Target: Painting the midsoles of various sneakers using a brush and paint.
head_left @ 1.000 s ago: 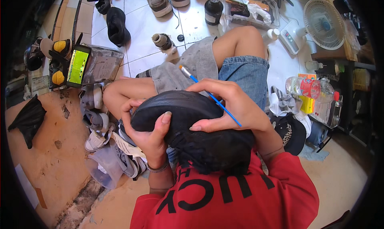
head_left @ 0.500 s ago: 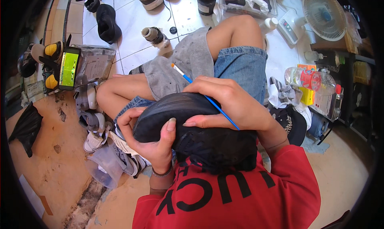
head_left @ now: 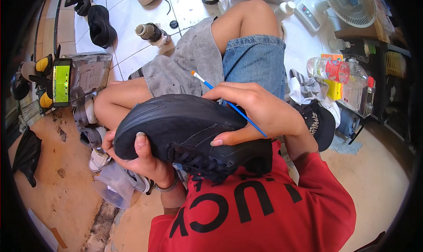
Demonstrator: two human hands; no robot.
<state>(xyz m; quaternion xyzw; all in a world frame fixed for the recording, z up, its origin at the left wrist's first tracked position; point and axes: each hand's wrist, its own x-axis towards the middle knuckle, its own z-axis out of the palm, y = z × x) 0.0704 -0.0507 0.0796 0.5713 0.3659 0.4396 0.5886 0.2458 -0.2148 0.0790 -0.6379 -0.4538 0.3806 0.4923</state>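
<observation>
A black lace-up sneaker is held over my lap, turned on its side with the sole edge away from me and the laces facing my chest. My left hand grips its toe, thumb on the upper and fingers around the sole. Wrapped round the heel half is my right hand, which also holds a thin blue paintbrush between fingers and palm. The brush's orange bristles point up and away, clear of the shoe. A grey cloth lies across my legs.
On the tiles ahead lie a black shoe and a small bottle. A phone leans against a wrapped parcel at left. To the right are a plastic bottle, a black cap and a fan.
The sneaker has turned so more of its side and laces show, its toe shifting left with my left hand. My right hand keeps the shoe and brush. The whole view has shifted slightly.
</observation>
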